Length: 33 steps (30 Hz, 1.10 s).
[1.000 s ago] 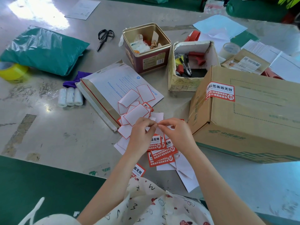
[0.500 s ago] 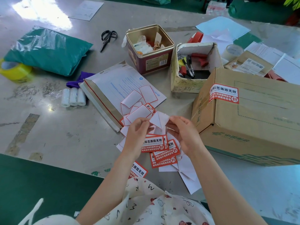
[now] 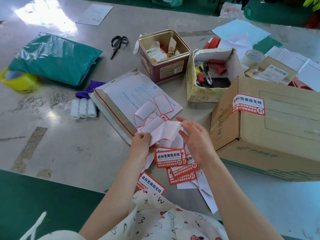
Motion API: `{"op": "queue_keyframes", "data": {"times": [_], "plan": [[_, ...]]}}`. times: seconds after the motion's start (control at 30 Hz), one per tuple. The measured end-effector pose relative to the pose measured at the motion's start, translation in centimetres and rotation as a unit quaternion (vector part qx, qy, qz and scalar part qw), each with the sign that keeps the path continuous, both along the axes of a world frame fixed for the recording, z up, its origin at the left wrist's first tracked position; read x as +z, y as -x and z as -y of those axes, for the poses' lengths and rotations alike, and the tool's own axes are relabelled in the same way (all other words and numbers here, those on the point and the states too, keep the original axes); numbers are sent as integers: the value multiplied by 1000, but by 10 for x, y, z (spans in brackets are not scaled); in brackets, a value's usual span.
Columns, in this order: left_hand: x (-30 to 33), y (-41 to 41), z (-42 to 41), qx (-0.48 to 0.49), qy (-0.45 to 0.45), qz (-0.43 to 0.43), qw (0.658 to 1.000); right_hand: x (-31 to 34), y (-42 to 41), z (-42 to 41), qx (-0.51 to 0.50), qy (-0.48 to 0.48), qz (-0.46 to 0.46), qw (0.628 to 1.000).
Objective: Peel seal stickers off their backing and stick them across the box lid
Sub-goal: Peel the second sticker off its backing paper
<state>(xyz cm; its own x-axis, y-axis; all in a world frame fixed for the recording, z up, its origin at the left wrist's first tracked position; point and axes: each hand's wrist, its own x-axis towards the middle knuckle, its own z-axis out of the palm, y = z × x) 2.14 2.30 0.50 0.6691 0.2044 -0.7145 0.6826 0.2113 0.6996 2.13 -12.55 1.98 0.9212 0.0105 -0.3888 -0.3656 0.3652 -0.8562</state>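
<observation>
White backing sheet (image 3: pixel 162 134) in left hand (image 3: pixel 141 149) pinch grip — right hand (image 3: pixel 197 142) open, fingertips touching it

Reaching forward with both bare forearms. Left hand (image 3: pixel 141 147) pinching closed, knuckles facing up. Right hand (image 3: pixel 195 141) opening loosely, palm turning toward the left one, fingers (image 3: pixel 183 121) spreading, held slightly apart.
</observation>
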Motion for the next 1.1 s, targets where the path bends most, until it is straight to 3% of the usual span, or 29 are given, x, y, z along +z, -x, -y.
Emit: {"op": "queue_keyframes", "data": {"times": [0.13, 0.3, 0.57, 0.73, 1.1], "plan": [[-6, -9, -5, -91, -105, 17, 990, 3, -4, -7, 28, -44, 33, 998], [-9, -23, -20, -97, -115, 50, 987, -1, -12, -11, 18, -100, 51, 994], [-16, -44, -42, -158, -139, 73, 975, -14, -23, -19, -47, -36, 1, 998], [-20, -49, -44, -164, -198, 62, 964, -14, -27, -22, -74, 6, -13, 997], [-42, -46, -48, -280, -334, 34, 899, -19, -28, -22, -67, 77, -22, 995]]}}
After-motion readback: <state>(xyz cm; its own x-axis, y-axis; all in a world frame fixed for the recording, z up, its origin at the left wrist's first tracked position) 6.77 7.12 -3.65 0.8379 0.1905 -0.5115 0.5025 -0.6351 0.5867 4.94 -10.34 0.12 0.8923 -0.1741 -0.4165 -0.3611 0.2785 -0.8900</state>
